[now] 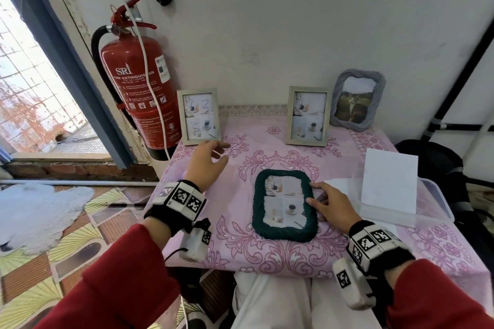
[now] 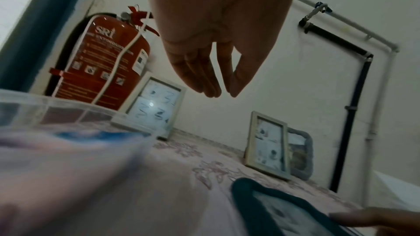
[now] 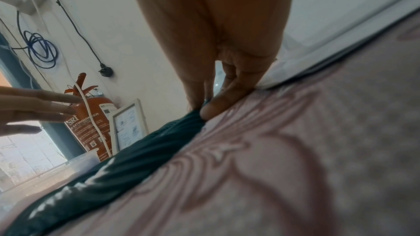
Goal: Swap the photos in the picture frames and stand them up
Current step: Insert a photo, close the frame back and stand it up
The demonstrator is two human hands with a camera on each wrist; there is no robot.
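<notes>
A dark green frame (image 1: 284, 209) lies flat, photo up, in the middle of the pink table (image 1: 240, 254). My right hand (image 1: 320, 200) touches its right rim with thumb and fingertips; the right wrist view shows those fingertips (image 3: 195, 103) on the frame's edge (image 3: 136, 164). My left hand (image 1: 211, 157) hovers open and holds nothing, just in front of a pale frame (image 1: 199, 116) standing at the back left. A second pale frame (image 1: 307, 115) and a grey frame (image 1: 357, 100) stand at the back. In the left wrist view the left hand (image 2: 223, 94) hangs loosely above the cloth.
A white sheet (image 1: 389, 184) leans in a clear plastic box (image 1: 433, 211) at the table's right. A red fire extinguisher (image 1: 136, 83) hangs on the wall left of the table. Another clear container (image 2: 68, 114) shows in the left wrist view.
</notes>
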